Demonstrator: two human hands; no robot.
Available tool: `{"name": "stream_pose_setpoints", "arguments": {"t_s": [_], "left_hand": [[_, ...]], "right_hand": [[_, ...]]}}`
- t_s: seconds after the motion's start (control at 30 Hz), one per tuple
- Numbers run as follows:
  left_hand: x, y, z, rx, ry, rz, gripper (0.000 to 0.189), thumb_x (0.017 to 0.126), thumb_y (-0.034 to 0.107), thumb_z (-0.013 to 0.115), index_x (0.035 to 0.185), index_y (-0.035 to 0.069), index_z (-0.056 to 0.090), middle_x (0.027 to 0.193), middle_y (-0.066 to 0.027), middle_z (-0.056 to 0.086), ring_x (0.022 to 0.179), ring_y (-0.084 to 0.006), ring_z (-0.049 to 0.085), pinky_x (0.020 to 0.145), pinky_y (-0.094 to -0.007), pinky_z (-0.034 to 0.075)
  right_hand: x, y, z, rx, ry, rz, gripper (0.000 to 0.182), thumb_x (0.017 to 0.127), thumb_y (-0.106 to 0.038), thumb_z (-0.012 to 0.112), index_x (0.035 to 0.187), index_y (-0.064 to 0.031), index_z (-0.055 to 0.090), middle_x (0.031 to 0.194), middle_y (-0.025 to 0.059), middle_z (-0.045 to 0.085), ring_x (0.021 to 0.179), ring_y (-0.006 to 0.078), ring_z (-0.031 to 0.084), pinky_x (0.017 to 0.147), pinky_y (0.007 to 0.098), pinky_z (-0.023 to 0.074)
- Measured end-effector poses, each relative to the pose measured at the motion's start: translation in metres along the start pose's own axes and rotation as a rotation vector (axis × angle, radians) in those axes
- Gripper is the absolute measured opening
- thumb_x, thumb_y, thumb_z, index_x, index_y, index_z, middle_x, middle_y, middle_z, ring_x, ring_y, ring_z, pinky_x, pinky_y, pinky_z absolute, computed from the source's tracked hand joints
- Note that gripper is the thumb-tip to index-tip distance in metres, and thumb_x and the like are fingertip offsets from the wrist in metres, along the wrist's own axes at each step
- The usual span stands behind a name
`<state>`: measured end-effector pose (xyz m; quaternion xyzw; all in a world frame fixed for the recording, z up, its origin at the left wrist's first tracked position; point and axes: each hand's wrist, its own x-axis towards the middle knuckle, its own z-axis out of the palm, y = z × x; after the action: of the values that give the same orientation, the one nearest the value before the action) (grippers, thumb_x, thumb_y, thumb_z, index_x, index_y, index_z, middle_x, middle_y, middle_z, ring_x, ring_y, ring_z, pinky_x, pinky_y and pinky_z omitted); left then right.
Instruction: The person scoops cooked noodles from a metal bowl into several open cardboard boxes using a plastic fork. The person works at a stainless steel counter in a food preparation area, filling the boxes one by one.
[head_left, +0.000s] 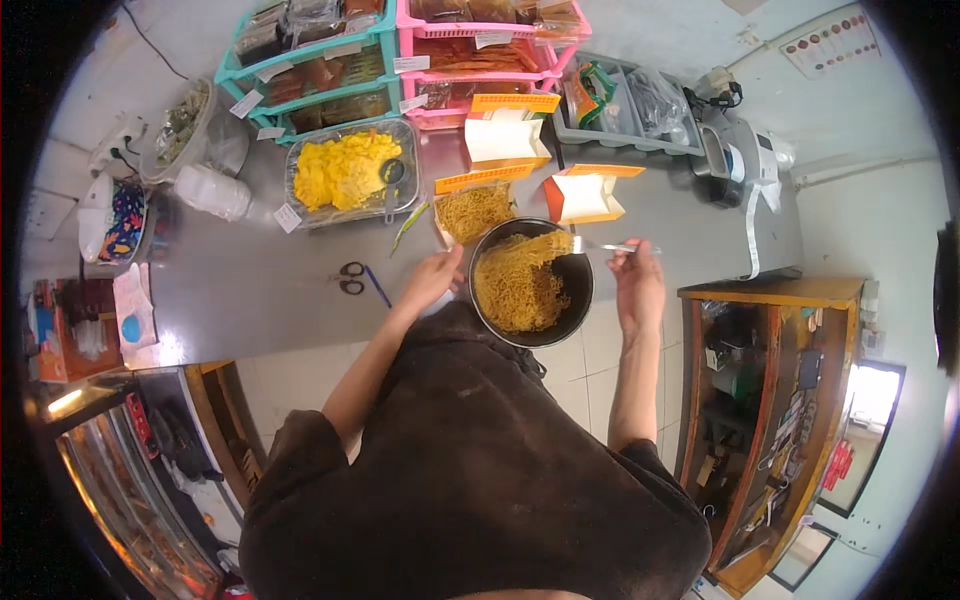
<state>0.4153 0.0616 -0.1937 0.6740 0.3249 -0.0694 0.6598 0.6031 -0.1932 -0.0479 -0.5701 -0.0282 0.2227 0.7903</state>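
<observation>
My right hand (638, 288) grips a metal fork (609, 247) by its handle. The fork's head is in a clump of fried noodles (525, 289), over the right part of a dark round bowl (587, 300). My left hand (433, 280) is just left of the bowl's rim, by the near corner of an open paper food box (444, 234). Whether its fingers hold the box or the bowl cannot be made out. Noodles (476, 211) lie in that box. Two more open paper boxes stand behind, one taller box (506, 144) and one to the right (589, 196), both showing white insides.
A clear tray (292, 196) of yellow food holds a dark ladle (391, 174). Scissors (351, 277), a blue pen (378, 286) and a green strip (409, 227) lie on the metal table (247, 300). Teal (322, 64) and pink racks (480, 75) and a grey divided bin (630, 139) line the back.
</observation>
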Motion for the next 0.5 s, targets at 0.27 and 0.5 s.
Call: {"name": "stream_pose_setpoints", "arguments": {"t_s": [0.27, 0.5], "left_hand": [[0.001, 0.003, -0.001, 0.04, 0.01, 0.008, 0.07, 0.097, 0.058, 0.04, 0.115, -0.007, 0.061, 0.087, -0.0159, 0.071, 0.07, -0.0201, 0.067, 0.068, -0.033, 0.051], [-0.002, -0.005, -0.002, 0.039, 0.032, 0.023, 0.071, 0.096, 0.059, 0.04, 0.112, -0.005, 0.063, 0.083, -0.014, 0.071, 0.067, -0.0196, 0.067, 0.067, -0.0328, 0.051]], "right_hand": [[-0.011, -0.09, 0.032, 0.083, -0.054, -0.193, 0.025, 0.1, -0.026, 0.051, 0.101, -0.0024, 0.057, 0.087, 0.0047, 0.059, 0.076, 0.0129, 0.055, 0.076, 0.0301, 0.0468], [-0.012, -0.163, 0.065, 0.036, -0.209, -0.373, 0.025, 0.101, -0.024, 0.048, 0.102, -0.002, 0.058, 0.088, 0.0049, 0.057, 0.075, 0.0117, 0.05, 0.076, 0.0308, 0.0451]]}}
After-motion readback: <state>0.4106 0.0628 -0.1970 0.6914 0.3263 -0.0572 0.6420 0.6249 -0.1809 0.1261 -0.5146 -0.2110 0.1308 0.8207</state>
